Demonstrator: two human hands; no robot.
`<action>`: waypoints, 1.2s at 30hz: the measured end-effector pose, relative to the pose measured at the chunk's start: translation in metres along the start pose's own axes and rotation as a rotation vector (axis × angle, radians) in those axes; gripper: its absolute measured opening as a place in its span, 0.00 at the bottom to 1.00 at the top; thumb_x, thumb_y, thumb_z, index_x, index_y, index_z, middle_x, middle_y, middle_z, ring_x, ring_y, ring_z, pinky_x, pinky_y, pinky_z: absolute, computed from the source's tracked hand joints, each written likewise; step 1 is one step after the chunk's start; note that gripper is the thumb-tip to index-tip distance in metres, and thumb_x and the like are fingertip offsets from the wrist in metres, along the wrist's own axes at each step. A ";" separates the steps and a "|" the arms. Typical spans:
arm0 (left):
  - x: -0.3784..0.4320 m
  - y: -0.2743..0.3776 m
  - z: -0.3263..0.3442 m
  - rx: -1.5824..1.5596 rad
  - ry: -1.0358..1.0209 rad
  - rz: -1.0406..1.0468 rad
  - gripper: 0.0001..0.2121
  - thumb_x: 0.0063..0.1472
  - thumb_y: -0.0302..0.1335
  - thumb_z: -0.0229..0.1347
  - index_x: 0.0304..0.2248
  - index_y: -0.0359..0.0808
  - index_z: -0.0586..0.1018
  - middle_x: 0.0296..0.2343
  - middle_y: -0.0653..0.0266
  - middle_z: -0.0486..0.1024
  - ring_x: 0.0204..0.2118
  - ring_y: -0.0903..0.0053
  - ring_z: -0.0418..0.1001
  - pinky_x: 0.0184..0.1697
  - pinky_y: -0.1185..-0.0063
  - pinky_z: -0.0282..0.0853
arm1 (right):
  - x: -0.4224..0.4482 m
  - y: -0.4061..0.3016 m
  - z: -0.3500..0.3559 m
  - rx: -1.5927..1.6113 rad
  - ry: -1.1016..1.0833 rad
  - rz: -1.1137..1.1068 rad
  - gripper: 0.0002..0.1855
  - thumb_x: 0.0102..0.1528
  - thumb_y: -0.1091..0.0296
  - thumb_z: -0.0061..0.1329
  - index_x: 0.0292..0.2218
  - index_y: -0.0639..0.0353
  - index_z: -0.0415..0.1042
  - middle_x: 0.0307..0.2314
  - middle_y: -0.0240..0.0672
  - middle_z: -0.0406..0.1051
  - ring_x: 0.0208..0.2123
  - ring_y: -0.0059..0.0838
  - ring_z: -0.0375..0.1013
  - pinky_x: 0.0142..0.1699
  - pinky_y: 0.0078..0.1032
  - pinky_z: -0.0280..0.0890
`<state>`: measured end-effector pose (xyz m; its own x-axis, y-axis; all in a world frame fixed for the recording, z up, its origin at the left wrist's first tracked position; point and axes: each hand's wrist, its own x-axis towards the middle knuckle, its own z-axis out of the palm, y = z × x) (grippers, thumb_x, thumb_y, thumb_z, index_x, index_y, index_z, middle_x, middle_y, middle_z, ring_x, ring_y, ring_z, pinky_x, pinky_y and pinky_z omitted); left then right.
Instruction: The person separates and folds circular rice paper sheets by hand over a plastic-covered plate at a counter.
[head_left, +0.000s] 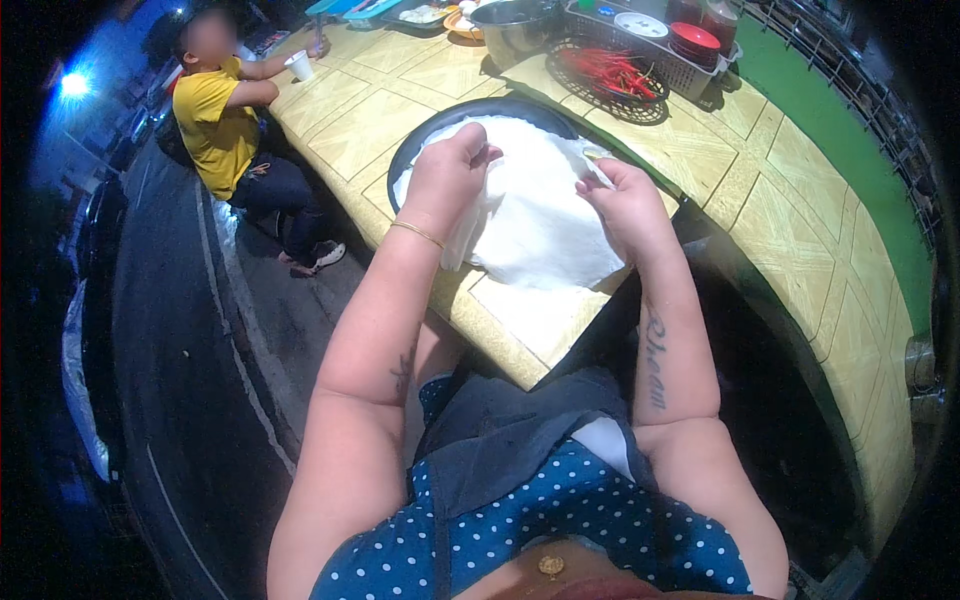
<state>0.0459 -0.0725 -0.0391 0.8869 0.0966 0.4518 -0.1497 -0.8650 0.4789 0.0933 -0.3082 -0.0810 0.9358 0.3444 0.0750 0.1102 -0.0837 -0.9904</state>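
A stack of thin, soft white sheets (544, 217), perhaps wrappers or cloth, covers most of a round black tray (399, 166) at the table's corner. Its near edge hangs past the tray's rim. My left hand (448, 176) has its fingers curled over the left part, gripping a fold that droops below the hand. On the other side, my right hand (626, 196) pinches the right edge of the sheet between thumb and fingers. Just above those fingertips shows a small yellowish bit, too small to name.
Beyond the tray, a black basket of red chillies (615, 79) stands by a grey plastic crate (682, 79) with red lids and bottles. A metal pot (517, 34) is to its left. A person in a yellow shirt (217, 127) leans at the table's left edge near a white cup (298, 66).
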 end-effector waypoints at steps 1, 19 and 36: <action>0.000 0.002 -0.002 0.033 0.002 0.008 0.06 0.62 0.24 0.57 0.30 0.32 0.72 0.28 0.54 0.80 0.35 0.69 0.82 0.35 0.75 0.73 | -0.001 -0.001 -0.003 -0.008 -0.005 0.005 0.10 0.55 0.70 0.55 0.39 0.64 0.77 0.27 0.31 0.74 0.30 0.21 0.68 0.39 0.22 0.63; 0.017 -0.024 -0.038 0.194 0.183 -0.101 0.11 0.62 0.33 0.57 0.32 0.32 0.74 0.25 0.47 0.77 0.26 0.56 0.76 0.31 0.68 0.71 | -0.037 -0.035 -0.078 0.212 0.119 -0.005 0.09 0.58 0.71 0.53 0.40 0.65 0.73 0.30 0.28 0.73 0.30 0.15 0.70 0.37 0.16 0.65; 0.025 -0.033 -0.020 -0.621 -0.166 -0.562 0.26 0.53 0.21 0.63 0.51 0.31 0.67 0.34 0.57 0.76 0.30 0.76 0.76 0.29 0.78 0.72 | -0.068 -0.083 -0.073 0.492 0.119 -0.079 0.12 0.61 0.71 0.49 0.44 0.68 0.72 0.32 0.33 0.76 0.31 0.19 0.75 0.38 0.17 0.69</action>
<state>0.0640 -0.0317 -0.0287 0.9464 0.3153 -0.0700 0.1628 -0.2788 0.9464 0.0452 -0.3931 0.0042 0.9657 0.2210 0.1364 0.0384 0.3980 -0.9166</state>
